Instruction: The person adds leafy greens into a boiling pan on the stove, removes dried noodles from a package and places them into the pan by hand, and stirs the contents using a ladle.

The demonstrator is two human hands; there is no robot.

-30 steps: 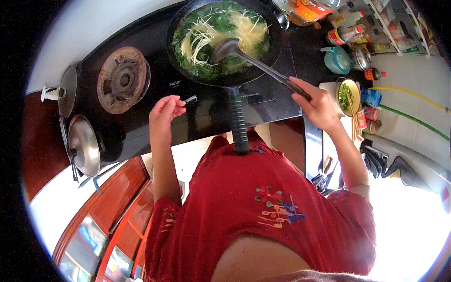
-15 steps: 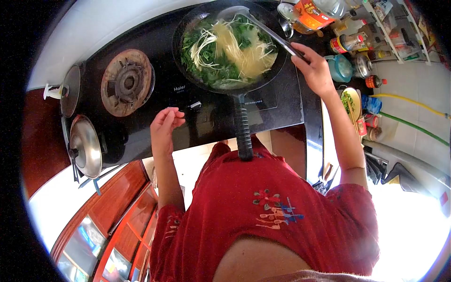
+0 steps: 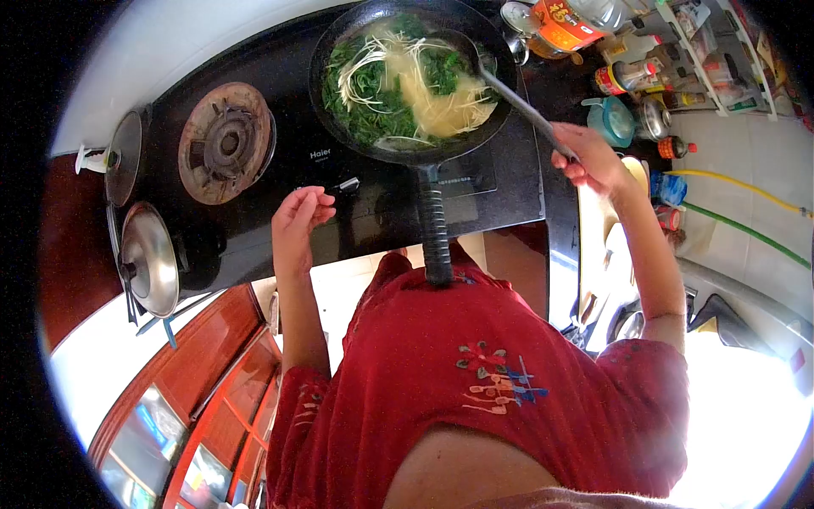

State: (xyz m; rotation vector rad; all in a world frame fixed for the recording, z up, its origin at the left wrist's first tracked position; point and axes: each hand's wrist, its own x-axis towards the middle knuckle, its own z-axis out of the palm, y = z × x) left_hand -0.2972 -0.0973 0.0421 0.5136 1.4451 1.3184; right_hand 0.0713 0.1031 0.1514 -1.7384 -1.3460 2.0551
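Observation:
My right hand is wrapped around the handle of a ladle. The ladle's dark rounded head is over the right side of a black wok, above the food. Inside the wok lie chopped leafy greens, thin white strands resembling enoki mushrooms and a pale yellowish patch seen through steam. The wok's ridged black handle points toward my body. My left hand hovers near the stove's front edge, beside a silver knob. Its fingers are loosely curled together, with nothing visible in them.
An unlit burner is on the left of the black stove. Metal lids stand at its left edge. Bottles, a teal container and a large orange-labelled jug crowd the right side. Red cabinets are at lower left.
My right hand has moved right and down with the ladle, drawing its head from the wok's far edge toward the right side. The left hand has hardly moved.

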